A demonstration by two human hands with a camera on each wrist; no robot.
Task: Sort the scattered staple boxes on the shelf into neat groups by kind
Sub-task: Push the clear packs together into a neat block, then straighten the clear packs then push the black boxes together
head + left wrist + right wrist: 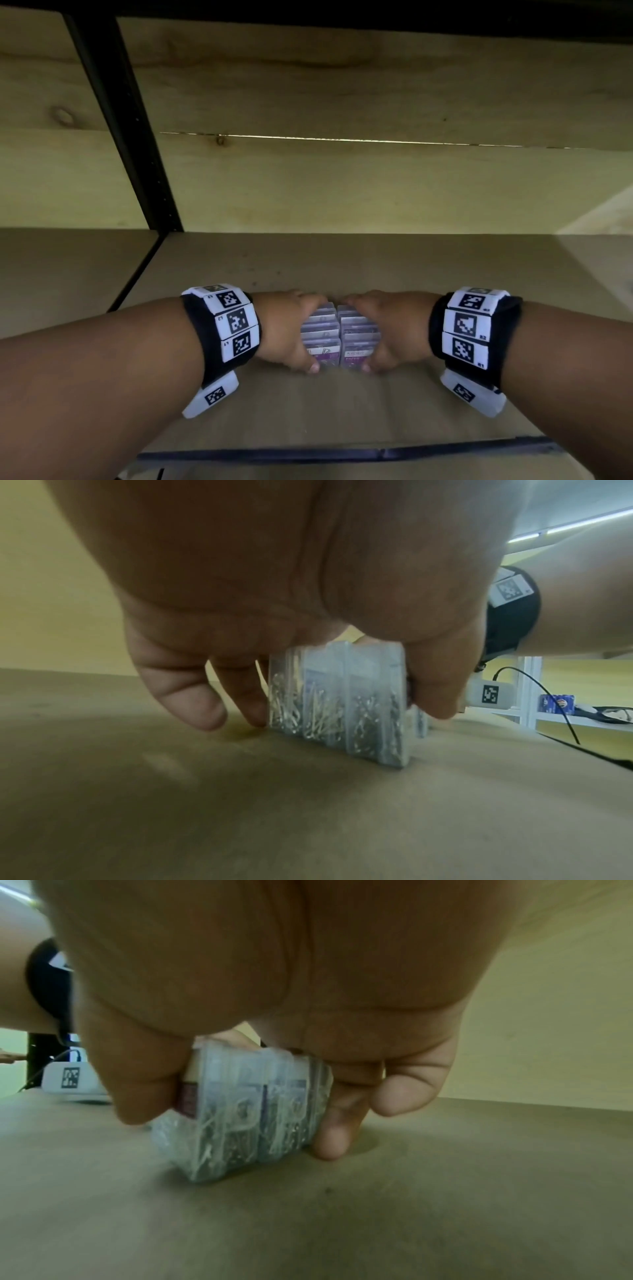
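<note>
Head view, clear purple-labelled staple boxes [339,337], upright rows

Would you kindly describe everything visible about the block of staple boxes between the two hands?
The staple boxes are clear plastic cases with purple labels, silvery metal pieces showing inside. They stand upright on the shelf in two touching rows. The left hand grips the left row, the right hand the right row.

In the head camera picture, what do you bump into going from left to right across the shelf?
left wristband → left hand → left row of boxes → right row of boxes → right hand → right wristband.
</note>
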